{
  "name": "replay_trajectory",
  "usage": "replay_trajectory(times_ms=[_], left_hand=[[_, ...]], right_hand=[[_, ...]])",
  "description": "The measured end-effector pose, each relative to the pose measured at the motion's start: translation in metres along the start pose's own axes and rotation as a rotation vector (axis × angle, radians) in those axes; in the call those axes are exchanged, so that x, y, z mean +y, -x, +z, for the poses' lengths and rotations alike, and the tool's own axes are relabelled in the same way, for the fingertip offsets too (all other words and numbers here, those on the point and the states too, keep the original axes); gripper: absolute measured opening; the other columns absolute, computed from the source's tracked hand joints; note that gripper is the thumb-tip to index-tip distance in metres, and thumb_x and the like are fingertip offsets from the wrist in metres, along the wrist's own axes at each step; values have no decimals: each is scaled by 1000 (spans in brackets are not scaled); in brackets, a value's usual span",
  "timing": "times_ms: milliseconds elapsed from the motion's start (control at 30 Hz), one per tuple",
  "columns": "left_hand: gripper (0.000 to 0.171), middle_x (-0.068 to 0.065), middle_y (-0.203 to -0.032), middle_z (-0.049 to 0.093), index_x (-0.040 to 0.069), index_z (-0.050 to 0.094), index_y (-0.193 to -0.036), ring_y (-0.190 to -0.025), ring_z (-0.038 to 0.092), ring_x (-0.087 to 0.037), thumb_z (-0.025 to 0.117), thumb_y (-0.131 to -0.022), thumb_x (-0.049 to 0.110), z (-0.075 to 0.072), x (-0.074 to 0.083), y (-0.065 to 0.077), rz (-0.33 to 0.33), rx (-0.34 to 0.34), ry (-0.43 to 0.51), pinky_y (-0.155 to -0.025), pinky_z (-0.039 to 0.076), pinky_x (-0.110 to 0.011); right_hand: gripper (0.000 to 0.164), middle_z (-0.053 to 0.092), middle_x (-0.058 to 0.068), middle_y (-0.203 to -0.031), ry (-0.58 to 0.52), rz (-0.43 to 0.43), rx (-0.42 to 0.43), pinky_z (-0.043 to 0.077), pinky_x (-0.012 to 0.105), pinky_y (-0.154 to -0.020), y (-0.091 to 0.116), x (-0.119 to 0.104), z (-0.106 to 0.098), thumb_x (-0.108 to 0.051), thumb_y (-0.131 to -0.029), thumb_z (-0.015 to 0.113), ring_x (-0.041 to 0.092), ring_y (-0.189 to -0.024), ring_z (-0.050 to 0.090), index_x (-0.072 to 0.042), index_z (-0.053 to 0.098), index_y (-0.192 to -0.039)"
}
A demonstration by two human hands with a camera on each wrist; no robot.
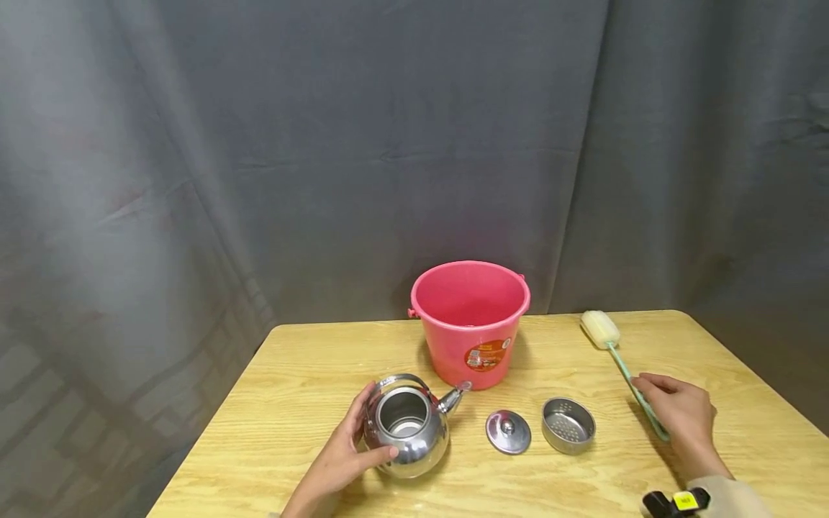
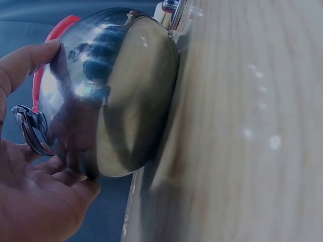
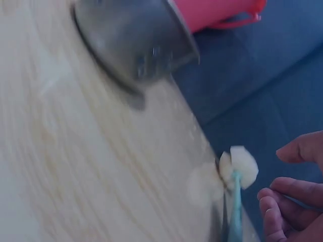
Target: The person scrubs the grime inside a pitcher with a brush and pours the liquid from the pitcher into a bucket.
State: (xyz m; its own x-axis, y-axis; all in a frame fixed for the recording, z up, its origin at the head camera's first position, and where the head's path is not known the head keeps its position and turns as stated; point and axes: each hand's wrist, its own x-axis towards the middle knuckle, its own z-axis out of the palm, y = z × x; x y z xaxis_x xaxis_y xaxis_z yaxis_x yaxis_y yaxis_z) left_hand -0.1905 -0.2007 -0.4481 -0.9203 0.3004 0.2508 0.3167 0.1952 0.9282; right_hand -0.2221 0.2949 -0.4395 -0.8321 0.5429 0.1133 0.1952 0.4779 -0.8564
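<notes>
My left hand (image 1: 340, 453) holds a shiny steel teapot (image 1: 411, 453) by its round body, thumb on the near side and fingers on the far side. The pot stands lidless on the table, spout pointing right. At the right, my right hand (image 1: 686, 414) hovers at the green handle of a sponge bottle brush (image 1: 623, 368), which lies with its white sponge head (image 3: 245, 167) toward the back. In the right wrist view its thumb and loosely bent fingers (image 3: 298, 191) are apart, and the handle is beside them, not between them.
A steel lid (image 1: 501, 440) and a perforated steel strainer (image 1: 567, 444) lie between the hands. Behind the teapot stands a pink bucket (image 1: 447, 349) with a red label. Grey curtain (image 1: 414, 180) hangs along the back edge of the wooden table (image 1: 311, 374).
</notes>
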Motion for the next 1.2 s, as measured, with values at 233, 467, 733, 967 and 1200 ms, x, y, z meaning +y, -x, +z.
replay_trajectory(times_ms=[233,467,733,967,1200], left_hand=[[100,-18,-155,26,9,20,-154,-140,22,-39,82,-76,11,-3,3,0,32,9,-6,-110,12,-59],[94,-22,-154,26,11,22,-154,-138,25,-45,79,-79,13,-2,7,1,26,74,-38,-109,18,-56],[74,-17,-153,31,9,36,-149,-138,27,-42,74,-86,20,-2,15,4,-8,174,-92,-111,16,-55],[61,-23,-142,43,8,45,-143,-119,51,-38,70,-90,23,-2,21,-3,-38,263,-99,-95,47,-49],[59,-25,-138,45,3,45,-142,-114,54,-39,67,-92,26,-2,20,-1,-97,291,-79,-86,53,-44]], right_hand=[[54,70,-13,-82,-48,-65,-19,42,23,-68,18,-25,2,-44,-87,69,-10,-74,50,1,68,-118],[42,67,-24,-83,-216,-216,-70,45,11,-64,46,-48,10,-37,-87,73,-12,-78,57,-5,71,-114],[38,69,-18,-95,-372,-304,-195,49,10,-72,80,-77,25,-24,-92,69,-5,-86,63,1,65,-120],[43,70,-12,-99,-508,-267,-295,54,20,-75,99,-99,40,-19,-93,67,3,-91,64,4,57,-128],[52,63,7,-120,-568,-137,-467,53,27,-83,117,-111,60,-20,-96,63,6,-98,61,0,44,-140]])
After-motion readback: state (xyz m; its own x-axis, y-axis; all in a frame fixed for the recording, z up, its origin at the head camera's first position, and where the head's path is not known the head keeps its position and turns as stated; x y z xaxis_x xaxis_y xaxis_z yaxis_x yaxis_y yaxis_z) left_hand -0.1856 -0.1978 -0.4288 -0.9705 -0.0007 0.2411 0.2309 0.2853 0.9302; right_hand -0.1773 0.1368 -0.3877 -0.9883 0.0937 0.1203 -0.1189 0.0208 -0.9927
